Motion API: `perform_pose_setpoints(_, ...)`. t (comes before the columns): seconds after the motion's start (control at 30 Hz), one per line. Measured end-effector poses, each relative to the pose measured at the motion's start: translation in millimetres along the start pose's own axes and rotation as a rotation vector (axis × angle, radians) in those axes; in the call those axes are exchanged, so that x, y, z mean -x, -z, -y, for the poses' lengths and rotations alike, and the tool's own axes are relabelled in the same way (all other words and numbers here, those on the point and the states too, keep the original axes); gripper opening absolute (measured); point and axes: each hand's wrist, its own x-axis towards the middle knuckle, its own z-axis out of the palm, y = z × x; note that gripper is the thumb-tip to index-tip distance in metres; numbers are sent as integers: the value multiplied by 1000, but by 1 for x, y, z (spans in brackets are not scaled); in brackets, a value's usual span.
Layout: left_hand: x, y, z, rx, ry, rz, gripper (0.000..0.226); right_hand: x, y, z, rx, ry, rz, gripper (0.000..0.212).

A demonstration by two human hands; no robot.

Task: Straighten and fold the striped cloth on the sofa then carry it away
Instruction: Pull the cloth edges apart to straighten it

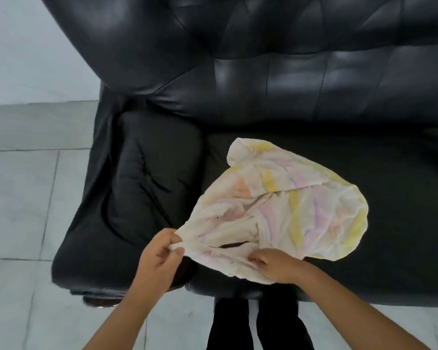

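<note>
From my head view, I'm at the straightening step: my left hand (159, 251) pinches a bunched corner of the striped cloth (283, 205), and my right hand (276, 266) grips the near edge just beside it. The cloth lies crumpled on the sofa (364, 97) seat, its long axis running from my hands up and away towards the backrest. Next, I judge, I must pull the corners apart to flatten it.

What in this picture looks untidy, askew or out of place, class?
The striped cloth lies crumpled and bunched on the black sofa seat, not flat. The left hand and right hand pinch its near edge. Nothing looks spilled or damaged.
</note>
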Motion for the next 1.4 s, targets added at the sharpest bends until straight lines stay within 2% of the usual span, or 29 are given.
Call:
perform_pose_setpoints(0.07,7,4,10,147,136,-53,21,-5,-22,4,8,-17,98,38)
perform_pose_setpoints(0.13,13,5,22,217,216,-77,26,-9,-39,10,-45,-8,48,31)
perform_pose_setpoints(0.17,15,4,26,235,241,-79,25,-10,-43,12,-73,25,-86,34)
perform_pose_setpoints(0.23,20,5,35,308,296,-88,17,-19,-40,16,-34,119,-477,46)
perform_pose_setpoints(0.3,25,10,45,372,327,-83,18,-35,-28,24,132,236,-701,37)
perform_pose_setpoints(0.37,28,17,55,372,313,-66,18,-52,-17,47,245,358,-495,39)
perform_pose_setpoints(0.4,28,21,58,350,289,-58,14,-60,-15,61,233,382,-266,40)
perform_pose_setpoints(0.47,27,29,62,289,212,-59,13,-83,-19,85,367,285,129,37)
perform_pose_setpoints(0.53,27,39,64,266,174,-91,17,-104,-30,92,499,166,295,39)
perform_pose_setpoints(0.57,27,45,62,272,175,-115,17,-113,-34,89,540,87,300,46)
perform_pose_setpoints(0.63,29,57,57,307,177,-159,13,-125,-42,76,647,-64,187,67)
perform_pose_setpoints(0.73,31,74,46,284,136,-193,14,-124,-36,62,633,-352,-72,78)
perform_pose_setpoints(0.77,31,78,44,244,109,-200,17,-120,-33,57,607,-397,-155,75)
perform_pose_setpoints(0.87,23,86,40,152,57,-224,18,-104,-9,40,435,-430,-344,44)
perform_pose_setpoints(0.97,9,87,40,-3,-9,-216,16,-70,35,13,302,-580,-508,34)
perform_pose_setpoints(1.03,-2,76,34,-116,-59,-149,13,-35,72,-5,106,-701,-631,32)
perform_pose_setpoints(1.07,-7,68,31,-173,-83,-101,11,-18,88,-14,-29,-695,-708,29)
perform_pose_setpoints(1.2,-26,33,20,-267,-170,105,9,57,132,-38,-736,-529,-986,37)
perform_pose_setpoints(1.23,-29,25,16,-236,-168,126,9,72,134,-38,-882,-492,-986,41)
perform_pose_setpoints(1.27,-32,19,11,-196,-165,140,8,80,129,-39,-924,-494,-959,46)
perform_pose_setpoints(1.3,-33,15,6,-155,-159,148,9,82,119,-40,-837,-534,-909,56)
perform_pose_setpoints(1.33,-34,12,3,-113,-150,150,11,80,106,-39,-631,-590,-875,67)
perform_pose_setpoints(1.37,-33,11,1,-83,-135,155,12,75,91,-33,-399,-589,-865,70)
perform_pose_setpoints(1.4,-31,12,0,-71,-118,163,13,68,74,-22,-227,-490,-879,60)
